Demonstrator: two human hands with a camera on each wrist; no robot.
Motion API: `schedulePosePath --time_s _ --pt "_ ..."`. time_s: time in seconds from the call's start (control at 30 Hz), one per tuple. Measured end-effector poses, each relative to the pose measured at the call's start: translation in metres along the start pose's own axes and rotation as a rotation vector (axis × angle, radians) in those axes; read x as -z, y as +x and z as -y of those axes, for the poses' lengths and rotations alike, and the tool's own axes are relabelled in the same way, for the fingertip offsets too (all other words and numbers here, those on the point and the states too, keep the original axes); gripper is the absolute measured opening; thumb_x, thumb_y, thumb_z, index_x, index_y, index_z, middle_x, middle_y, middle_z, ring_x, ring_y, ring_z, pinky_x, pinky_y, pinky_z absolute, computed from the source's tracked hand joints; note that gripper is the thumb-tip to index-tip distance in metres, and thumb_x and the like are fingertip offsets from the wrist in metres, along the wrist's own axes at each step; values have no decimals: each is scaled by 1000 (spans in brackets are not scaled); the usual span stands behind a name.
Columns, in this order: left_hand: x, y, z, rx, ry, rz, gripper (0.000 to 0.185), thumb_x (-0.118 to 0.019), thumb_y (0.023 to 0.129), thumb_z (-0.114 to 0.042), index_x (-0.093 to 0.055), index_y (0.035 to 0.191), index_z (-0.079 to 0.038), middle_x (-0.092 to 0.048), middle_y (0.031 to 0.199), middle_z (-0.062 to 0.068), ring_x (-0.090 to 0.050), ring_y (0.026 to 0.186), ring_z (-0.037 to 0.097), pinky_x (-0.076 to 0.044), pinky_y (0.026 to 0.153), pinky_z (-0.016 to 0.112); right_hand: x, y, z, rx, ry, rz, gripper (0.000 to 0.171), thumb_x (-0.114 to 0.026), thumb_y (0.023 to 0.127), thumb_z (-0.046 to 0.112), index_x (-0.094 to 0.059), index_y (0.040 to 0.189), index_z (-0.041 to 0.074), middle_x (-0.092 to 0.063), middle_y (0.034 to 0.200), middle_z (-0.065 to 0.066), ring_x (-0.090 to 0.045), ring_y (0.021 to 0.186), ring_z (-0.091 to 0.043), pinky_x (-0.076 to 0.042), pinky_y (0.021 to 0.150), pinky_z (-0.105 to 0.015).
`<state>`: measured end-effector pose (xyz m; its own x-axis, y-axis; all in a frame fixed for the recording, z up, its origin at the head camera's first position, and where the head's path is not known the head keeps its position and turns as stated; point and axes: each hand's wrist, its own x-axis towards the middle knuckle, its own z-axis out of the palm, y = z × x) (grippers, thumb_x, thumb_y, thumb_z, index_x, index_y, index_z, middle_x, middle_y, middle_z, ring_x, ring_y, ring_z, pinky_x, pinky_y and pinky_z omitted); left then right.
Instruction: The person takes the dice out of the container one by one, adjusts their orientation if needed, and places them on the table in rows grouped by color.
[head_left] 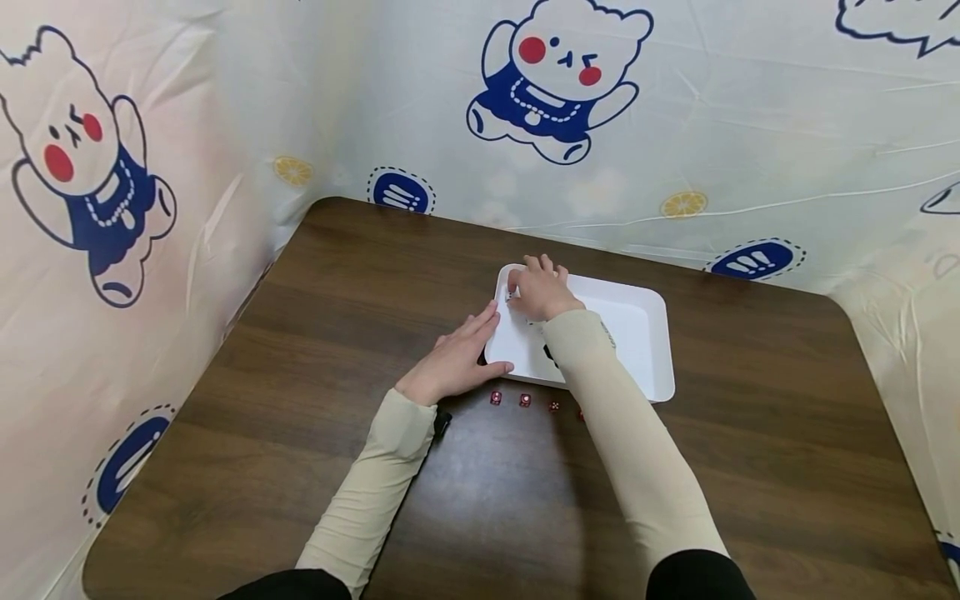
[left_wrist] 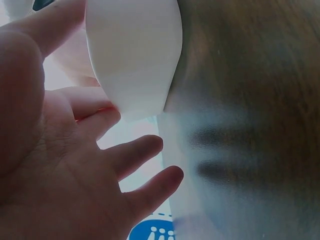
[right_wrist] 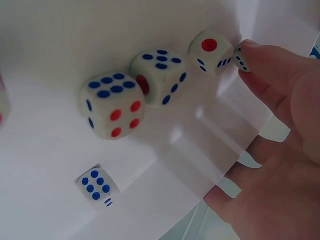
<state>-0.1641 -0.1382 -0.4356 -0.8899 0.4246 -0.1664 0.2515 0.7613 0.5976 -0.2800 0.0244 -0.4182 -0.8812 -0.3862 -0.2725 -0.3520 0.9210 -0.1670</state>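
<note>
Dice are lying inside a white tray [head_left: 645, 333] that is sitting on a dark wooden table [head_left: 315, 350], towards its far side. A pale sheet printed with cartoon bears [head_left: 558, 79] is hanging around the table on three sides. Four small red dice [head_left: 525, 401] are lying in a row on the wood just in front of the tray's near rim.

The head view is showing only hands and tray; the white dice are hidden behind the right hand. The right wrist view is showing them plainly: a large die with six blue pips on top [right_wrist: 111, 103] is lying touching a second large die [right_wrist: 158, 75], a die with one red pip up [right_wrist: 210, 51] is lying just beside that, and a small die [right_wrist: 97, 187] is lying apart, nearer the camera. The left wrist view is showing the tray's outer corner from below, blurred.

The right hand [head_left: 540, 287] is reaching into the tray's far left corner, its fingertip pressing on another small die [right_wrist: 240, 56]; whether it is pinching it cannot be told. The left hand [head_left: 457, 358] is lying flat, fingers straight, touching the tray's left rim, holding nothing.
</note>
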Motion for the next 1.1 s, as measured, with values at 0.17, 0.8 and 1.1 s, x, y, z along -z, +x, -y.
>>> schedulePosePath --time_s 0.17,0.8,1.1 --pt "0 0 0 2 1 1 83 -57 93 -51 -20 155 -11 -4 164 -3 -18 148 34 -26 109 65 -1 2 0 -4 0 3 20 -62 94 23 -66 113 19 -27 157 -17 -15 146 -45 -16 113 -63" --pt "0 1 0 12 -2 14 81 -56 94 -50 -18 156 -12 -3 164 -4 -17 149 34 -25 110 65 -2 2 -1 -11 18 13 19 -61 95 25 -66 112 18 -24 158 -17 -13 147 -44 -12 114 -62" --pt "0 0 -1 5 4 9 81 -55 94 -49 -18 155 -11 -3 164 -3 -18 149 34 -26 111 63 1 -1 -1 -11 39 16 19 -60 95 25 -66 112 17 -22 159 -16 -11 148 -43 -11 115 -62"
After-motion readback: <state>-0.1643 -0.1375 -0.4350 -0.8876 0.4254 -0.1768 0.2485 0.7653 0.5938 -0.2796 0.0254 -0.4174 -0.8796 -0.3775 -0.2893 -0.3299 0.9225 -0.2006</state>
